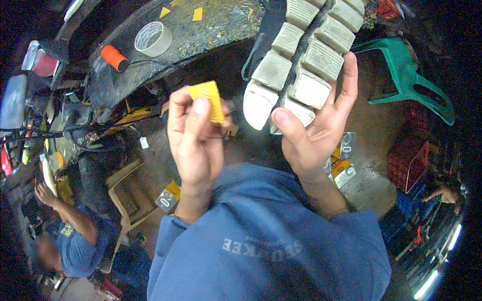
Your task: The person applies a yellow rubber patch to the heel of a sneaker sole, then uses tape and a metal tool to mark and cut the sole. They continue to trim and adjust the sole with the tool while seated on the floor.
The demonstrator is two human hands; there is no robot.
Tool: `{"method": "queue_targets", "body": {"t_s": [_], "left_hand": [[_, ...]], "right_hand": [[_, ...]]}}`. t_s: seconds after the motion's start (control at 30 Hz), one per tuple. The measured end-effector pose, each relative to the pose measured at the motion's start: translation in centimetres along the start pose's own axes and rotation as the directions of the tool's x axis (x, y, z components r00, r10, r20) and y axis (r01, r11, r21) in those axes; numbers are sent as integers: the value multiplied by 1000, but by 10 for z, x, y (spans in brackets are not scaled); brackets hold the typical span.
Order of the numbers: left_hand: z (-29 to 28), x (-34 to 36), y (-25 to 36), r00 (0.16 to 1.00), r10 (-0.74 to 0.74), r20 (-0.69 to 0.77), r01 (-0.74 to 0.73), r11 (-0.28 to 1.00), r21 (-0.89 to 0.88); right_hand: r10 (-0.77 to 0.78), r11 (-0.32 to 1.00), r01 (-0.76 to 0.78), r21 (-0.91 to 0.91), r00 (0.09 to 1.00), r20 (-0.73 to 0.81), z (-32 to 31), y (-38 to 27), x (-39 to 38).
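My left hand [196, 145] pinches a small square yellow piece [213, 98] with a ridged surface, its thumb over the lower part. My right hand [314, 138] holds a shoe at the upper right, the segmented pale grey-white sole [321, 55] turned up toward me. The right thumb presses at the lower end of the sole, and the fingers come up along its right side. A strip of the dark upper [266, 35] shows at the sole's left. The yellow piece is left of the shoe, apart from it.
A worn bench [108, 83] bears a tape roll [150, 50], an orange cylinder [113, 57] and yellow scraps [197, 14]. A green plastic chair [404, 80] and red crate [406, 158] are right; boxes [344, 173] lie below. A co-worker [83, 241] works at lower left beside a beige chair [118, 195].
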State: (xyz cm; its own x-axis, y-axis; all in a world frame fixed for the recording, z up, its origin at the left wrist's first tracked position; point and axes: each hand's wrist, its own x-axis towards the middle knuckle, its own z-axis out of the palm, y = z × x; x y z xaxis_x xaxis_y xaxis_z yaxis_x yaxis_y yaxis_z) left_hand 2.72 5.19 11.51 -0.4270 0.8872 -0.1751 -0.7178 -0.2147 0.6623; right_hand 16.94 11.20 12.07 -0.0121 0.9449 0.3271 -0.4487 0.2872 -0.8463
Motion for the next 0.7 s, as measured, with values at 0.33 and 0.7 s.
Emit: {"method": "queue_targets", "body": {"t_s": [0.33, 0.7], "left_hand": [[-11, 15, -11, 991, 131, 34, -130, 860, 494], [7, 127, -25, 961, 40, 272, -241, 601, 762]], "right_hand": [[32, 991, -42, -130, 996, -79, -24, 6, 2], [-182, 981, 160, -106, 950, -254, -80, -14, 32]]}}
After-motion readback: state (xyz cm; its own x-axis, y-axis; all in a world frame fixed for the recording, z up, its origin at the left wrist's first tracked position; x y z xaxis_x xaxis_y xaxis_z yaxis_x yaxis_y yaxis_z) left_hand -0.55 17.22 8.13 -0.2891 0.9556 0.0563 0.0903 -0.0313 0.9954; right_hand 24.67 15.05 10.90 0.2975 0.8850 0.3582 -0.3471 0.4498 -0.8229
